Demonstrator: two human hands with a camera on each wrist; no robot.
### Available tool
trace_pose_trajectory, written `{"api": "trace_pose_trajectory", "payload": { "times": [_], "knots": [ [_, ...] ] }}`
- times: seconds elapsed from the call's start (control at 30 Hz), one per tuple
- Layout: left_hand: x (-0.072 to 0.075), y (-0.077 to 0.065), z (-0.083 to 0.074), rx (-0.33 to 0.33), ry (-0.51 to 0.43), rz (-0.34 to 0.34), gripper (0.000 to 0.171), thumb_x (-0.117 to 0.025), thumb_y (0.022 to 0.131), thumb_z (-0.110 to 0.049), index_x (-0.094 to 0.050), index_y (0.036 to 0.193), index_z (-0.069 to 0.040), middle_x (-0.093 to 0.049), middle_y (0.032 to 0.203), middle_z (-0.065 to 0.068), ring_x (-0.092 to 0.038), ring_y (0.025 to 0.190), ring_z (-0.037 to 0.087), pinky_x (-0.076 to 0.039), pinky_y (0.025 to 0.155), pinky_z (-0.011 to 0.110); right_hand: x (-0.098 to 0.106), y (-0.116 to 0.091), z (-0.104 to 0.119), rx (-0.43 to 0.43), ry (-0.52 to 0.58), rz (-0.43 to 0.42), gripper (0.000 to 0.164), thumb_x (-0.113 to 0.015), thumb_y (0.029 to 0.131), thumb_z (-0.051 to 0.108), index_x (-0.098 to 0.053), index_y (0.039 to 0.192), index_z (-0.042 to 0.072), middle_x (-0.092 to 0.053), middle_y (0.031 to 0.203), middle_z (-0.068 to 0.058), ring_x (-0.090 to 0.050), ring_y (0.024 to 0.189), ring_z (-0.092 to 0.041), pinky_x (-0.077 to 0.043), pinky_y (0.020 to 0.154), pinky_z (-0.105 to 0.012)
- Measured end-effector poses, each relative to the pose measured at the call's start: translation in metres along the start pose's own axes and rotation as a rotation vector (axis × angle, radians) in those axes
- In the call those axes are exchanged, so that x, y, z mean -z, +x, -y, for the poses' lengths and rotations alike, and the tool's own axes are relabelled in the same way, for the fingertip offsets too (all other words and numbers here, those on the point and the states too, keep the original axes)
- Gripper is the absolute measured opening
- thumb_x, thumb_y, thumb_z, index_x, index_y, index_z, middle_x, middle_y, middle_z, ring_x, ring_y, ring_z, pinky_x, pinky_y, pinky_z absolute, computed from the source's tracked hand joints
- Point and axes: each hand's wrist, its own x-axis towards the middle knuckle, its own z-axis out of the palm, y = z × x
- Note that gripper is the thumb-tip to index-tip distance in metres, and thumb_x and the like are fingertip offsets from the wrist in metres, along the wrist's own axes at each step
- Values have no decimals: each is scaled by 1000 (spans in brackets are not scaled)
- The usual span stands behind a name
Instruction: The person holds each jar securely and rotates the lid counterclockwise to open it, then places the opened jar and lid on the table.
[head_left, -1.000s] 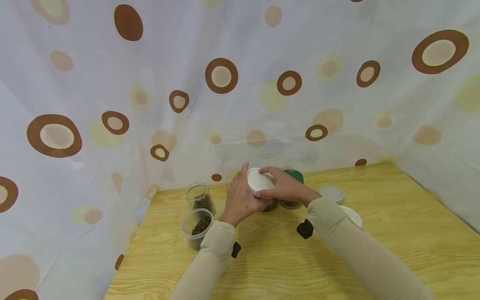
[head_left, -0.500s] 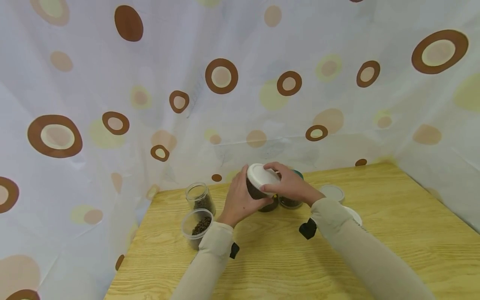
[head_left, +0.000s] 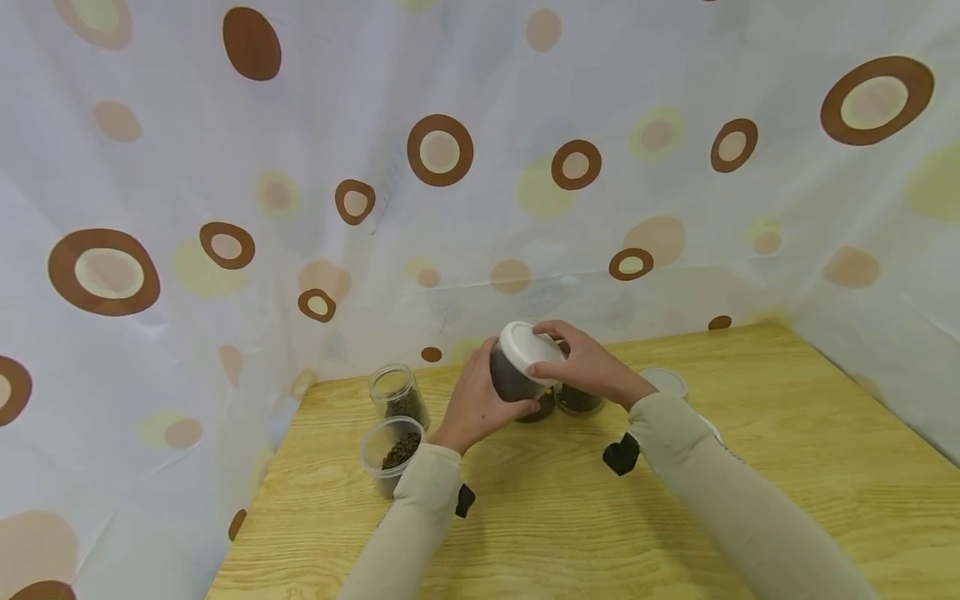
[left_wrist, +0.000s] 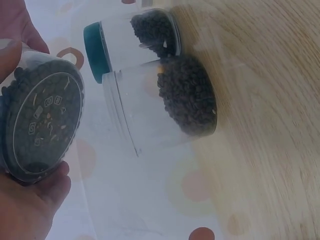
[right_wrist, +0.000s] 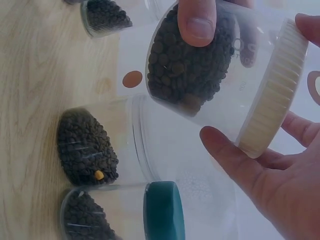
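Above the table, my left hand [head_left: 480, 404] grips a clear plastic jar [right_wrist: 185, 70] of dark bean-like pieces around its body. Its white ribbed screw lid [head_left: 528, 343] sits on top, pinched at the rim between the thumb and fingers of my right hand [head_left: 588, 364]. The jar leans, and its bottom faces the left wrist camera. Behind it stand an uncovered clear jar [right_wrist: 90, 150] with dark pieces and one yellow bit, and a jar with a teal lid [right_wrist: 164, 212]. In the head view both are partly hidden by the hands.
On the left of the table [head_left: 540, 517] stand an uncovered glass-like jar [head_left: 392, 387] and a wide clear tub [head_left: 384, 458], both with dark pieces. A pale lid [head_left: 665, 382] lies right of my right wrist, another mostly under the sleeve. A patterned curtain [head_left: 487, 225] rises behind.
The held jar has tilted further, exposing more of its side below the white lid. My right hand has shifted slightly right and up with the lid.
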Motion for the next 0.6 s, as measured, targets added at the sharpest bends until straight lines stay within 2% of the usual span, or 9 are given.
{"api": "trace_pose_trajectory", "payload": {
  "times": [0.27,0.6],
  "knots": [
    [0,1,-1,-18,49,-75,109,-85,74,-44,-23,157,-13,-44,150,12,-52,130,30,-50,101,49,4,2,3,31,-20,60,73,-64,94,45,-32,154,19,-35,156,-15,-47,133,-38,-48,101,-52],
    [-6,2,-4,-83,206,-191,106,-86,71,-48,-32,153,-9,-46,148,12,-52,129,28,-53,99,45,1,3,20,-11,-173,-16,76,-53,97,54,-32,153,7,-42,152,-20,-49,134,-40,-49,101,-52]
  ]
}}
